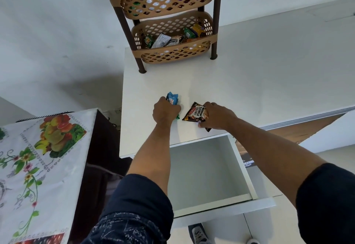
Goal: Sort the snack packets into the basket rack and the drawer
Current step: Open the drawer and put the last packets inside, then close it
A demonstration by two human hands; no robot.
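On the white cabinet top (pixel 249 82) my left hand (pixel 165 110) grips a blue snack packet (pixel 172 98); a green edge shows under the fingers. To its right my right hand (pixel 216 117) holds a dark salted peanuts packet (pixel 195 112) by its right side. Below both hands the white drawer (pixel 203 174) stands pulled out and holds nothing. At the back of the cabinet top stands the tan two-tier basket rack (pixel 167 23), with several packets in each tier.
A table with a fruit-print cloth (pixel 38 167) stands to the left, with a dark gap between it and the cabinet. A white wall is behind the rack. My shoe (pixel 199 234) shows on the floor beneath the drawer front.
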